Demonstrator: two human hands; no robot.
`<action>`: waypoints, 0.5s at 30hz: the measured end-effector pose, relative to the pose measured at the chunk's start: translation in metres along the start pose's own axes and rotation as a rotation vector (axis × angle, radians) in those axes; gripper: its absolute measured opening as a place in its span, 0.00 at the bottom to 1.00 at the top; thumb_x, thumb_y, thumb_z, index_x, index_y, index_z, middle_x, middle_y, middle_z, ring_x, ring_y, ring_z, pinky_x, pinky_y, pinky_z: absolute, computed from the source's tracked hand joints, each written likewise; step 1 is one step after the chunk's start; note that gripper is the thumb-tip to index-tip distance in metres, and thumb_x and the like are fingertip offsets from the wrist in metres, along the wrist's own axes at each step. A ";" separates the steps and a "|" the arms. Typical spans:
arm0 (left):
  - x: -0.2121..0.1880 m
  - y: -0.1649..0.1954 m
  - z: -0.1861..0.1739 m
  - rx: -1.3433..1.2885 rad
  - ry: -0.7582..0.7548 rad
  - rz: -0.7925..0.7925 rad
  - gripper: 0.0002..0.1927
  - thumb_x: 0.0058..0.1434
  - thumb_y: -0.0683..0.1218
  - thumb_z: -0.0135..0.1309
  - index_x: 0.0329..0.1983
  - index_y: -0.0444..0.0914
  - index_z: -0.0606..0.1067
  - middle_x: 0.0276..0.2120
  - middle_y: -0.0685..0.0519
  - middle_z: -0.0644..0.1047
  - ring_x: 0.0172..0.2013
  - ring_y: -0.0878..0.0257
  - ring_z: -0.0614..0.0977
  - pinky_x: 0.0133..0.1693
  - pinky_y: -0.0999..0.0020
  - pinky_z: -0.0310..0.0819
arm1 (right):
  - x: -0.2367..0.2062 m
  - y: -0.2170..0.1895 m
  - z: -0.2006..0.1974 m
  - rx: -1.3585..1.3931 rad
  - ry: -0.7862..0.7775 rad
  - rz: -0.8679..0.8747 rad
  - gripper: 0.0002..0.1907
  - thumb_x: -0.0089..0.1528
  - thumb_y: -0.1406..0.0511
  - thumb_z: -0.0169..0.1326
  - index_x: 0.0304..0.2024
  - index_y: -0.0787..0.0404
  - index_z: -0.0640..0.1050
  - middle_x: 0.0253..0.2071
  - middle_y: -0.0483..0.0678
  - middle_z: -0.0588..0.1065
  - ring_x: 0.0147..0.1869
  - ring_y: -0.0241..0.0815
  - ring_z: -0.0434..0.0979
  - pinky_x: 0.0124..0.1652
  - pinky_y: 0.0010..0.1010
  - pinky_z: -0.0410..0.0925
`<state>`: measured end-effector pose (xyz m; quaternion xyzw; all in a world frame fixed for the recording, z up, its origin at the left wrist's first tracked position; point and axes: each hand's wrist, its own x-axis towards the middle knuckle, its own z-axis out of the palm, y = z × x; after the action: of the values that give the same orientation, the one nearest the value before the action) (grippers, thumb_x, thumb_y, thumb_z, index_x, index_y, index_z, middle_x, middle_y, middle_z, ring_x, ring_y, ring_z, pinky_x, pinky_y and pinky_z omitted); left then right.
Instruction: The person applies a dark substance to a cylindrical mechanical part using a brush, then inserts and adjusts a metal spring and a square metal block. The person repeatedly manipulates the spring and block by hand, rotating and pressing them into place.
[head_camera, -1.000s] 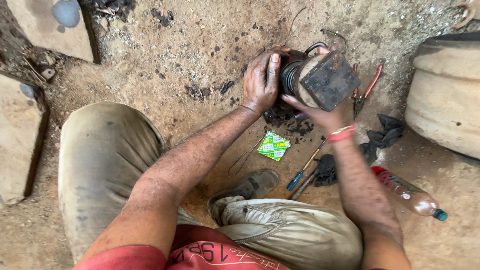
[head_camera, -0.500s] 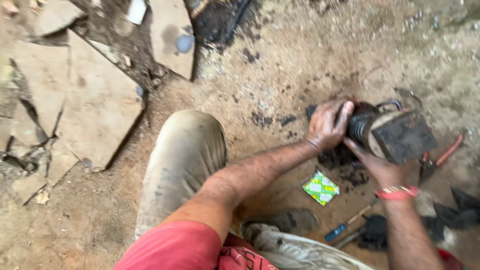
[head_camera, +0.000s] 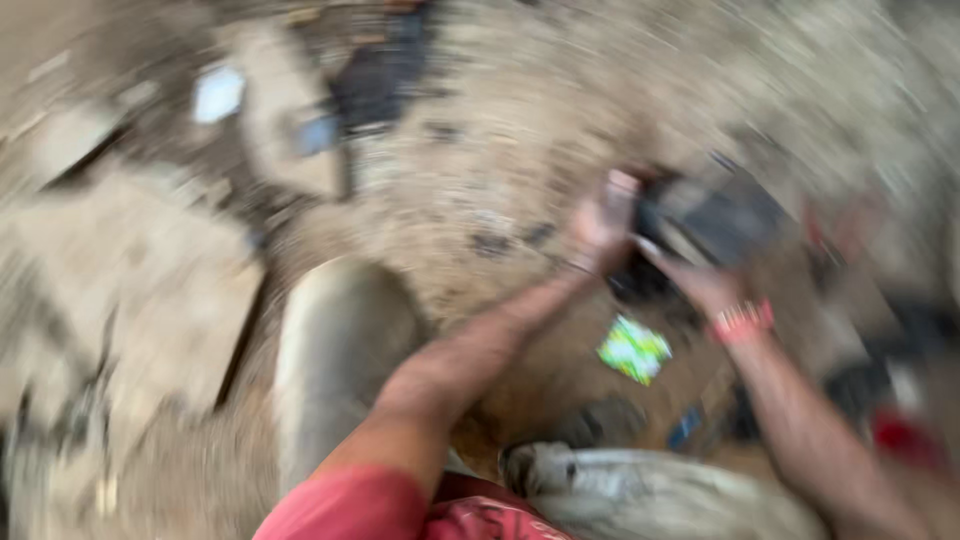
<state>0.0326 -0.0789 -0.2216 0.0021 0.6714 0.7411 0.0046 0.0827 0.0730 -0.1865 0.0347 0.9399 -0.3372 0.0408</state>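
Observation:
The picture is heavily blurred by camera motion. A dark, greasy machine part (head_camera: 725, 220) is held above the dirt ground at the upper right. My left hand (head_camera: 603, 222) presses against its left end. My right hand (head_camera: 695, 285), with a pink band at the wrist, cups it from below. Both forearms reach out from the lower edge of the view.
A small green and white packet (head_camera: 633, 349) lies on the ground under the hands. A blue-handled tool (head_camera: 684, 428) and a sandal (head_camera: 598, 425) lie nearer me. Flat stone slabs (head_camera: 110, 270) lie at left. My bent knee (head_camera: 335, 340) is at centre.
The camera has swung left and the view has blurred. Both hands stay on the machine part, which now appears further right in the picture.

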 end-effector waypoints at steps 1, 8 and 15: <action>0.000 -0.002 -0.002 0.045 -0.045 0.057 0.21 0.78 0.53 0.38 0.51 0.38 0.79 0.45 0.49 0.82 0.48 0.59 0.82 0.53 0.64 0.76 | 0.000 0.009 -0.005 0.174 -0.074 0.005 0.42 0.56 0.46 0.67 0.64 0.62 0.71 0.64 0.53 0.74 0.67 0.49 0.74 0.65 0.42 0.66; 0.003 0.007 -0.013 0.141 -0.153 0.134 0.27 0.80 0.54 0.32 0.51 0.32 0.79 0.49 0.45 0.83 0.54 0.55 0.83 0.60 0.60 0.75 | 0.008 0.031 -0.045 -0.013 -0.006 -0.337 0.68 0.45 0.41 0.77 0.76 0.60 0.59 0.78 0.56 0.56 0.84 0.56 0.44 0.78 0.51 0.43; 0.002 0.008 -0.011 0.130 -0.181 0.143 0.29 0.80 0.56 0.29 0.53 0.31 0.77 0.51 0.42 0.81 0.56 0.52 0.81 0.62 0.58 0.73 | 0.001 0.032 -0.022 0.054 0.081 -0.244 0.71 0.41 0.36 0.77 0.77 0.54 0.58 0.77 0.53 0.54 0.84 0.55 0.47 0.79 0.53 0.44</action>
<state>0.0301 -0.0903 -0.2144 0.1174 0.7130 0.6911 0.0121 0.0831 0.1117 -0.1900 -0.0653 0.9285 -0.3634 -0.0396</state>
